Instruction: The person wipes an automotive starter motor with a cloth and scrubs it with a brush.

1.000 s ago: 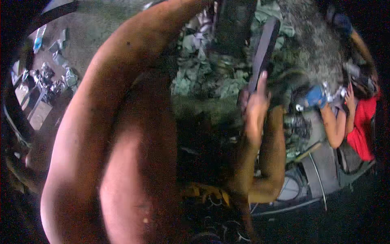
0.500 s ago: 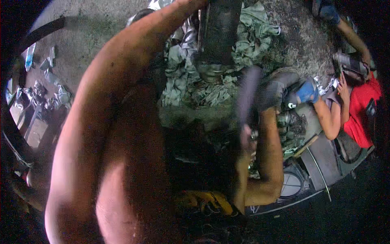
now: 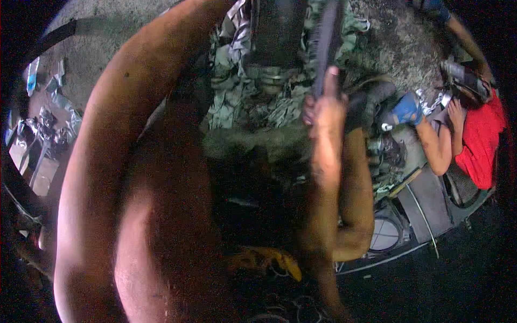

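Note:
My right hand (image 3: 326, 110), with its thumb stretched upward, grips a long, flat, dark grey bar-shaped tool (image 3: 328, 37). The tool points up and away and is blurred at its far end, which leaves the picture. My left arm (image 3: 124, 75) reaches forward along the left side, and its hand lies beyond the upper edge. Just left of the tool is an upright dark block (image 3: 277, 32), with a rounded metal piece (image 3: 269, 78) at its foot. Crumpled sheet-metal scraps (image 3: 226, 102) lie around that block.
At right sits a co-worker in a red garment (image 3: 479, 145), with a blue shoe (image 3: 406, 110) near my bent leg (image 3: 356, 199). A round grey-faced panel (image 3: 385, 234) and a thin rod (image 3: 423, 218) are lower right. More shiny scraps (image 3: 46, 132) lie at far left.
My right hand and the tool have swung up and away, from a blur beside my leg to near the dark block. The whole view has shifted slightly; my left arm sits further left.

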Available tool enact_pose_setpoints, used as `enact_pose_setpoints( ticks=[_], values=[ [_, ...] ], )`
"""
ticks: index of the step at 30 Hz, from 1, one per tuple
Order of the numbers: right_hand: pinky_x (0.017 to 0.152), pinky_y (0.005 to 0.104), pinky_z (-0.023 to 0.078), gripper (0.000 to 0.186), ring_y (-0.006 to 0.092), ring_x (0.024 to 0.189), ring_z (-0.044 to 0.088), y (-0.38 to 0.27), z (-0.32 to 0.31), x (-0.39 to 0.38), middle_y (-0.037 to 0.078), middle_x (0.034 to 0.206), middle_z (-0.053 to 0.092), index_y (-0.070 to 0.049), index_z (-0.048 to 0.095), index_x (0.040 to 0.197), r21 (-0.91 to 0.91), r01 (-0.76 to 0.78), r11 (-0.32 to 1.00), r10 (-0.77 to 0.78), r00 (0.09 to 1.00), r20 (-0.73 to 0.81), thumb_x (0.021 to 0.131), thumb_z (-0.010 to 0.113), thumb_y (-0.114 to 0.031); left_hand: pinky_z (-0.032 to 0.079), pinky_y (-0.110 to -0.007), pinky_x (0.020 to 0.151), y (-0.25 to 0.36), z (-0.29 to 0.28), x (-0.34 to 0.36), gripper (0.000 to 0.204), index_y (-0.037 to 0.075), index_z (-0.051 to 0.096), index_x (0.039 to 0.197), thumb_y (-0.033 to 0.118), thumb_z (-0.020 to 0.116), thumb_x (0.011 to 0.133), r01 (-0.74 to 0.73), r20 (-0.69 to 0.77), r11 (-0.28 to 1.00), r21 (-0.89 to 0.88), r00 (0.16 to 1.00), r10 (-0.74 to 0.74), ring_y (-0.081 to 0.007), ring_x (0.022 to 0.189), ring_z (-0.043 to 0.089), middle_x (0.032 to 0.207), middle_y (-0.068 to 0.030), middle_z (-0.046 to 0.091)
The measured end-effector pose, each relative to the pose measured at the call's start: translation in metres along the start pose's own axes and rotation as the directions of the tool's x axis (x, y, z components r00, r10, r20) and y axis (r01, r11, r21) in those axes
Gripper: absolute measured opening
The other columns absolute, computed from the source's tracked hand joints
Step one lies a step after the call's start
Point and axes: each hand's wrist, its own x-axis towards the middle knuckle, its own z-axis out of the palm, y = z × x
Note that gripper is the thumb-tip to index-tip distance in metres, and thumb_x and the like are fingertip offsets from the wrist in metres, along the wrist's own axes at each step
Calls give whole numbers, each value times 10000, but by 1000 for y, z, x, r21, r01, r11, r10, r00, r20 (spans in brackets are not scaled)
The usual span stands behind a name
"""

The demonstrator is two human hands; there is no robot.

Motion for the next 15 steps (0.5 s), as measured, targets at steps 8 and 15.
enact_pose_setpoints(
  ticks=[8, 15],
  values=[
    [682, 401, 483, 545, 292, 817, 578, 115, 3, 7, 183, 959, 573, -29, 512, 1219, -430, 388, 815, -476, 871, -117, 934, 413, -483, 411, -325, 838, -6, -5, -4, 491, -15, 545, 1184, 399, 501, 924, 218, 125, 974, -54, 970, -210, -210, 958, 531, 1049, -102, 601],
    [585, 324, 449, 521, 178, 655, 539, 30, -12, -42, 62, 845, 581, -45, 473, 1122, -38, 321, 946, -313, 880, -358, 897, 479, -515, 395, -339, 927, 7, 10, 7, 537, -14, 516, 1238, 414, 497, 916, 134, 30, 990, -41, 991, -133, -267, 1090, 525, 1169, -176, 580]
  ],
)
